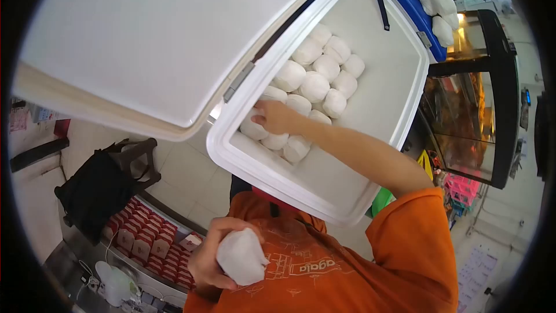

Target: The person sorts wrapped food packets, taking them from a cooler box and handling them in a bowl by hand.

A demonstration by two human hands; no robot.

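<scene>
Tiled floor point(184, 167); left grip point(204, 259) clasps white bundle point(240, 258); right grip point(282, 120) in cooler point(282, 183), closure unclear.

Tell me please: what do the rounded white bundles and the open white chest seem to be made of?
Rounded white bundles: matte, perhaps paper or cloth outside, given creases and loose edges; contents hidden.
Open white chest: probably hard plastic, given smooth, softly shiny walls and rounded rims.

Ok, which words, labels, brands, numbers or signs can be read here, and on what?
"agala": on the orange shirt; any further letters are unclear.
Paper sheet on the right-hand wall: writing too small to read.
Red-and-white boxes: printing too small and blurred to read.
</scene>
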